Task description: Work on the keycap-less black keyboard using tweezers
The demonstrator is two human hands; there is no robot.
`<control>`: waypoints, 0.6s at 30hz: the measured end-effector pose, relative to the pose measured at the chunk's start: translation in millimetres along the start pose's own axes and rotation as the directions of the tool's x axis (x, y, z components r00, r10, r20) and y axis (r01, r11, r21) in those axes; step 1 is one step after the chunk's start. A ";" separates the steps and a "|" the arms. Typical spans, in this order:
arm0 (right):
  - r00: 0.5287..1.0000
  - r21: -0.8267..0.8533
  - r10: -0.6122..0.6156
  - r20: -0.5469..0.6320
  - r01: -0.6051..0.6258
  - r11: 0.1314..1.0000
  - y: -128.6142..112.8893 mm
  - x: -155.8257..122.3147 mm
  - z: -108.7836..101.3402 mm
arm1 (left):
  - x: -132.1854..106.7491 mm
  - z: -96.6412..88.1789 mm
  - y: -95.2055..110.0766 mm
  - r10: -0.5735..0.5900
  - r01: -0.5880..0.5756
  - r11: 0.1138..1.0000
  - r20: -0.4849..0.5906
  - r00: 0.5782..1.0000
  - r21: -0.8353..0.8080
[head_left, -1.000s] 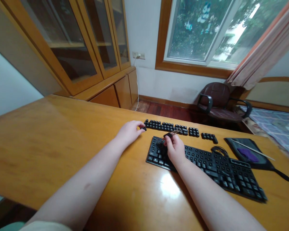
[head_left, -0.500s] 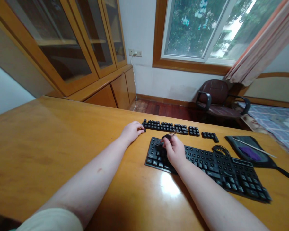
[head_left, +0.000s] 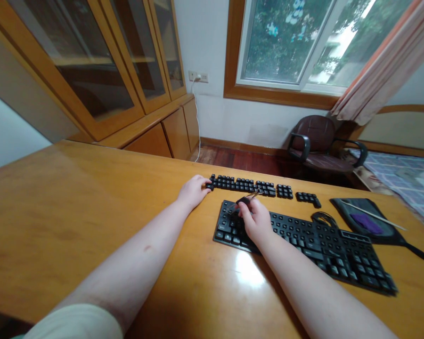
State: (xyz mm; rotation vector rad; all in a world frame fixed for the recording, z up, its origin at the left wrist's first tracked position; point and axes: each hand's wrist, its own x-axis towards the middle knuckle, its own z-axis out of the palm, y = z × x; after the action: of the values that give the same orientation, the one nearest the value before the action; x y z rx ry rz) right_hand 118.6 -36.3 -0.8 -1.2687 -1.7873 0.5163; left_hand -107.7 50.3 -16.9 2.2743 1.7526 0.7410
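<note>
A black keyboard (head_left: 314, 242) lies on the wooden table (head_left: 92, 212). Beyond it, loose black keycaps (head_left: 245, 184) lie in a row, with two small groups further right. My left hand (head_left: 193, 190) rests at the row's left end, fingers curled and pinched on a keycap there. Over the keyboard's left part, my right hand (head_left: 255, 219) is closed on a small keycap puller (head_left: 248, 198) whose thin prongs stick out toward the row. The keys beneath that hand are hidden.
A black mat (head_left: 369, 221) with a purple cloth and a thin stick lies at the far right. A coiled black cable (head_left: 323, 218) sits by the keyboard. Glass-door cabinets stand on the left; an armchair (head_left: 320, 141) and a window are behind the table.
My left hand has pushed its keycap against the left end of the row. My right hand stays over the keyboard with the puller. The view has shifted slightly.
</note>
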 end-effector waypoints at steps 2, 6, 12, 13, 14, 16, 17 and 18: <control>1.000 -0.009 -0.001 -0.001 0.001 1.000 -0.4 -0.1 -0.2 | -0.5 0.0 0.2 -0.007 0.007 1.000 -0.025 1.000 0.001; 1.000 -0.011 -0.001 0.001 0.001 1.000 -0.3 0.1 0.0 | -1.1 1.0 -0.2 -0.015 0.015 1.000 0.008 1.000 0.011; 1.000 0.014 0.003 0.005 -0.003 1.000 0.7 -0.7 1.3 | -1.3 1.5 1.8 -0.018 0.017 1.000 0.037 0.999 0.005; 1.000 0.017 0.004 0.007 -0.004 1.000 0.3 -0.7 1.2 | -1.1 1.5 2.0 -0.019 0.019 1.000 0.035 0.999 0.002; 1.000 0.019 0.004 0.010 -0.004 1.000 -0.4 -0.7 1.1 | -0.8 1.5 2.2 -0.022 0.022 1.000 0.032 0.999 -0.001; 1.000 0.019 -0.003 0.015 0.003 1.000 -2.0 -0.5 0.7 | -0.1 1.6 2.4 -0.027 0.028 1.000 0.019 0.999 -0.012; 1.000 0.019 -0.007 0.018 0.007 1.000 -2.7 -0.5 0.5 | 0.0 1.6 2.8 -0.026 0.026 0.999 0.009 1.000 -0.021; 1.000 0.021 -0.009 0.021 0.009 1.000 -3.2 -0.5 0.3 | 0.0 1.2 3.5 -0.021 0.020 0.999 -0.003 1.000 -0.035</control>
State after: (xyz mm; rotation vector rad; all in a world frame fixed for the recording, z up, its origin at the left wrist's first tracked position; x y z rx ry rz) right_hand 116.6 -38.0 1.2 -1.2449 -1.8002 0.5435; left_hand -104.1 49.4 -16.5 2.2307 1.7479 0.7662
